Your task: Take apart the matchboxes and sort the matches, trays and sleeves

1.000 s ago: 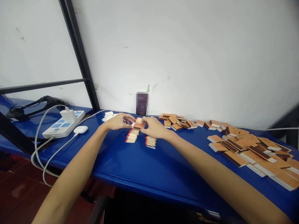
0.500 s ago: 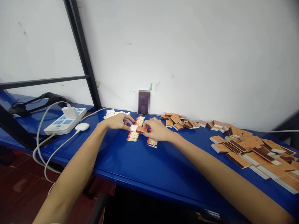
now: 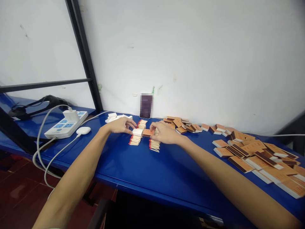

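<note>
My left hand (image 3: 122, 125) is closed, pinching the left end of a white matchbox tray (image 3: 137, 132). My right hand (image 3: 162, 132) grips the orange matchbox sleeve (image 3: 146, 133) from its right end, fingers closed around it. Tray and sleeve are in line, end to end, with almost no gap; I cannot tell whether they are fully apart. Both are over two stacks of red-tipped matches: the left matches (image 3: 135, 140) show behind and in front of the tray, and the right matches (image 3: 154, 145) lie partly under my right hand.
Several matchboxes are heaped on the blue table (image 3: 133, 165): a small pile (image 3: 182, 124) behind my right hand and a larger pile (image 3: 258, 152) at right. White trays (image 3: 113, 117) lie behind my left hand. A phone (image 3: 145, 106) leans on the wall; a power strip (image 3: 68, 124) sits left.
The sleeve has slid right along the tray, so much more of the white tray shows. My right hand has shifted slightly right with it; my left hand has stayed nearly still.
</note>
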### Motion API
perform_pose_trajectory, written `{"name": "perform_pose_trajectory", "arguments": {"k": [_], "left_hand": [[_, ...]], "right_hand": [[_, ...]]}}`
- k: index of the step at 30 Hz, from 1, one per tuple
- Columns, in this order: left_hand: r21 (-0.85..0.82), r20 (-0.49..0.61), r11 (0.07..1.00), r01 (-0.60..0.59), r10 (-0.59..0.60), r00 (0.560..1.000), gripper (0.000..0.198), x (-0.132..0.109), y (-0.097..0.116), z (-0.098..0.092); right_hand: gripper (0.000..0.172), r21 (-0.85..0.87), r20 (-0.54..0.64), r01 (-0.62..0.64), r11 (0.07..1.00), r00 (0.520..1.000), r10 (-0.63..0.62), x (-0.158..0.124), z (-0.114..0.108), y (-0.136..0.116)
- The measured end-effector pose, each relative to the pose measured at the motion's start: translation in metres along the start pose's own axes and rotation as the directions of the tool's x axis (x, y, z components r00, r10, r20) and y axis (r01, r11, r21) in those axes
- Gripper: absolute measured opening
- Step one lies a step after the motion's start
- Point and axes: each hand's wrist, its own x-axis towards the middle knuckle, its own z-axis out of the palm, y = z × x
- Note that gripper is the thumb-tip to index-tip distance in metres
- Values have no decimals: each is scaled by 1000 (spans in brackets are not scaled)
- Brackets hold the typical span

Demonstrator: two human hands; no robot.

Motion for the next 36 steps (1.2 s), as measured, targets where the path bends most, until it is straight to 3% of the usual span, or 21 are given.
{"name": "perform_pose_trajectory", "arguments": {"k": [4,9,15,19,23,28,32,36], "left_hand": [[-17,6,1000,5,-5,1000,52,0,-1,0],[-9,-12,1000,2,-2,1000,49,-2,2,1],[-10,-27,1000,3,-3,1000,48,-3,4,-1],[-26,-31,1000,-2,1,1000,49,-3,5,0],[-31,-33,999,-10,9,999,50,-3,3,1],[-19,-38,1000,3,-4,999,54,-2,2,1],[-27,-44,1000,5,-6,999,53,-4,5,0],[-34,-66,999,-21,18,998,50,-6,9,0]], "right_hand": [[15,60,-33,-9,998,999,11,-5,-5,5],[17,144,-189,39,989,982,-11,-19,-20,22],[24,128,-312,-124,984,937,159,-51,-55,61],[28,62,-418,-243,968,874,246,-81,-82,101],[25,87,-444,-480,873,766,465,-107,-98,141],[28,85,-370,-592,802,728,577,-102,-82,169],[34,78,-414,-542,836,746,522,-76,-61,176],[32,106,-452,-513,852,738,501,-64,-58,173]]}}
